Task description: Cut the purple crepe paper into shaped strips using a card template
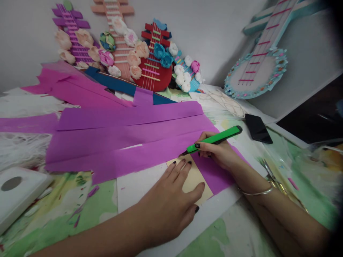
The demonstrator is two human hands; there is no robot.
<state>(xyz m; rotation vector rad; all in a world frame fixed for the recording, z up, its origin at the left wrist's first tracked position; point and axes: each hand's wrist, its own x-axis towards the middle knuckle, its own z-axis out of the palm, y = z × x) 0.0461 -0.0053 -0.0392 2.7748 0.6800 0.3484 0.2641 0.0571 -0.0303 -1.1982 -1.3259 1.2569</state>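
Observation:
My left hand (174, 200) lies with fingers spread on a pale yellow card (197, 178), pressing it down over a purple sheet (214, 175). In my right hand (217, 150) is a green utility knife (219, 137), gripped like a pen. Its dark tip meets the purple sheet at the card's far corner, just beyond my left fingertips. Under the card and purple sheet is a white board (142, 191). More purple strips (125, 134) stretch away to the left.
Scissors (273, 175) lie beside my right forearm, with a black phone (258, 128) further back. Flower-trimmed toy guitars (155, 60) lean along the wall. Pink sheets (72, 85), white string (24, 150) and a white box (21, 192) are at left.

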